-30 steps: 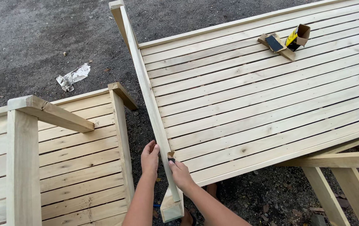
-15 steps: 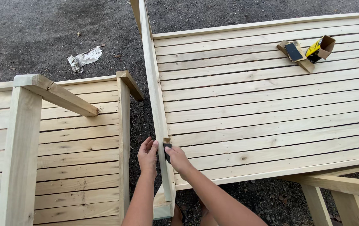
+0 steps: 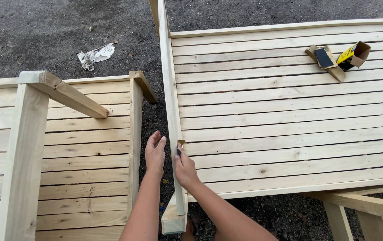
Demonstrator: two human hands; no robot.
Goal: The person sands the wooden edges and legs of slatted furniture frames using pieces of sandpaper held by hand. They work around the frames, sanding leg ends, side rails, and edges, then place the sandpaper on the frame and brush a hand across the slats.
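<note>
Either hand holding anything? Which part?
Right hand pinches a small folded piece of sandpaper by its lower end, against the upright wooden rail. Left hand holds nothing, fingers flat beside that rail.

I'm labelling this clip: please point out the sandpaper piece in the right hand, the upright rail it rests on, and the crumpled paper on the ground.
sandpaper piece (image 3: 181, 146), head view, its folded top edge.
upright rail (image 3: 170, 93), head view, middle of its side face.
crumpled paper (image 3: 95, 56), head view, its centre.
</note>
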